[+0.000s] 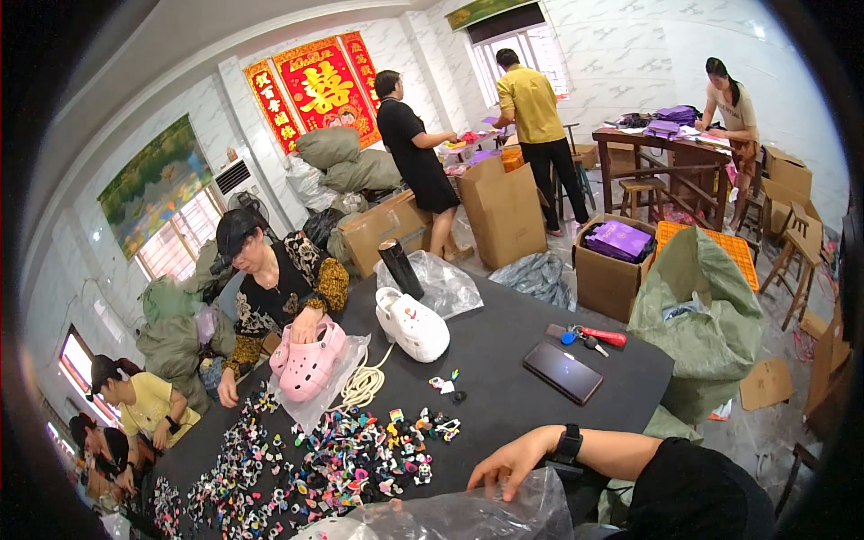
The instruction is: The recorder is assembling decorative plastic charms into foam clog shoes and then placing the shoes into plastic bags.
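Observation:
My right hand [516, 456], a dark watch on its wrist, reaches in from the lower right. Its fingers are apart and bent down, touching a clear plastic bag [450, 517] at the table's near edge. Part of a white shoe [328, 529] shows beside the bag, cut off by the lower rim. Left of the hand lies a wide heap of small colourful shoe charms [360, 454]. Farther off stand a white clog [414, 326] with charms on it and a pink clog [304, 367], which a person across the table has a hand in. My left hand is out of view.
On the dark table [486, 378] lie a phone [563, 370], keys with a red tag [605, 337], a coiled cord [364, 385] and a black tumbler [400, 268]. A large green sack [697, 315] and cardboard boxes [502, 211] stand beyond. Several people work around the room.

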{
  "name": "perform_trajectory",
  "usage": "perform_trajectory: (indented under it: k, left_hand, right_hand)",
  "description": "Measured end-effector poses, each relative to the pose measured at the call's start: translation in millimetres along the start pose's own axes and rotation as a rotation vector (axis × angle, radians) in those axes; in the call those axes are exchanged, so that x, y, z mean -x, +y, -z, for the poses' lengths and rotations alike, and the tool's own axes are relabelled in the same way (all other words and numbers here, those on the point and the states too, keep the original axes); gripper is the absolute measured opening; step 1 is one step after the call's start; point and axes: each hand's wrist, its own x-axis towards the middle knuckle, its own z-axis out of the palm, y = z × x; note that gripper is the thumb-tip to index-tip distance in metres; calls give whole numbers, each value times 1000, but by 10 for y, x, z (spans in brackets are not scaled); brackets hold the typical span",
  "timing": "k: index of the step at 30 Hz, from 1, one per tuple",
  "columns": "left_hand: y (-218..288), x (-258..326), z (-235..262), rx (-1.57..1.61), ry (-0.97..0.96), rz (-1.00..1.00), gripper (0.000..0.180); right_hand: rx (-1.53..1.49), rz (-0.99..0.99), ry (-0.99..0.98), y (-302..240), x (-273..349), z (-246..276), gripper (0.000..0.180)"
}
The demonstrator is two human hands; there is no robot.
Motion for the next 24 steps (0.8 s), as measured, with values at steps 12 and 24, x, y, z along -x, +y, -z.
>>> perform_trajectory:
  k: [12, 24]
  left_hand:
    - [217, 84, 19, -15, -19, -20, 50]
    - [282, 82, 1, -177, -171, 98, 42]
  right_hand:
    - [-114, 283, 702, -227, 248, 123, 28]
    - [1169, -194, 1353, -223, 1082, -303, 39]
